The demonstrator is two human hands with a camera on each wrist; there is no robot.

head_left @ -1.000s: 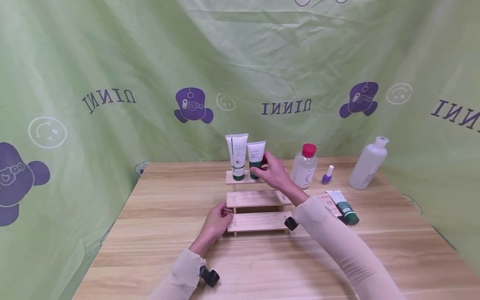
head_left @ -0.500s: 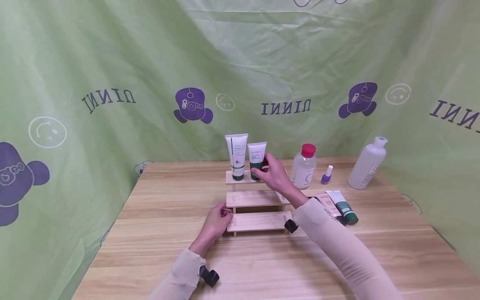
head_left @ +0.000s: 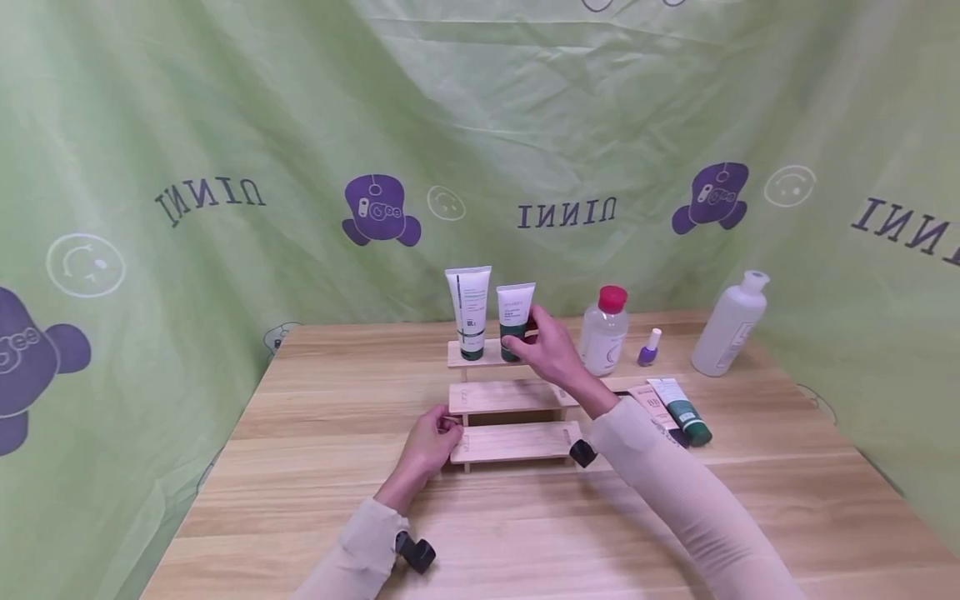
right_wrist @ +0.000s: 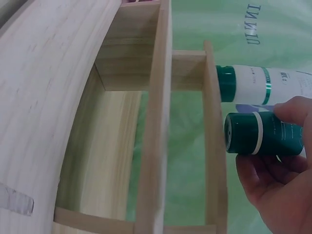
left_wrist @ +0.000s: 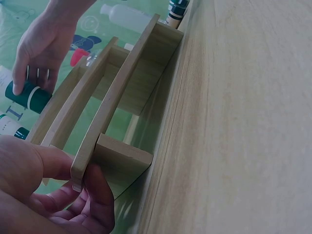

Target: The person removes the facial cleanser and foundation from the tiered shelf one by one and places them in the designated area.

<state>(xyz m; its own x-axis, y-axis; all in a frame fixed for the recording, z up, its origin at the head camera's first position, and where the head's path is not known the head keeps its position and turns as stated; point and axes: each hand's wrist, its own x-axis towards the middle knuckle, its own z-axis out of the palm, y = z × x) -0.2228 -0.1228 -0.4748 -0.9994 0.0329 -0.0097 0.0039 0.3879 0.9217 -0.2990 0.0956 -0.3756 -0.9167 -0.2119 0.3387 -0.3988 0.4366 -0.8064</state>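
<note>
A three-tier wooden display stand (head_left: 517,442) stands on the table. My left hand (head_left: 431,443) pinches the left end of its lowest shelf between thumb and fingers, plain in the left wrist view. On the top shelf, a large white tube (head_left: 469,308) stands upright on its green cap. Just to its right, my right hand (head_left: 551,346) grips a smaller white-and-green tube (head_left: 515,304) near its dark green lower part, cap down. In the right wrist view, the cap end of this small tube (right_wrist: 243,133) lies close to the top shelf's edge (right_wrist: 214,136).
Right of the stand are a clear bottle with a red cap (head_left: 602,333), a purple nail polish bottle (head_left: 648,350) and a white capless bottle (head_left: 729,325). A pink BB tube (head_left: 651,404) and a green-capped tube (head_left: 681,411) lie by my right forearm. Green printed cloth (head_left: 300,108) hangs behind.
My right hand has shifted the small tube slightly rightward, widening the gap to the large tube. The left hand keeps its pinch on the lowest shelf. The head view has turned slightly.
</note>
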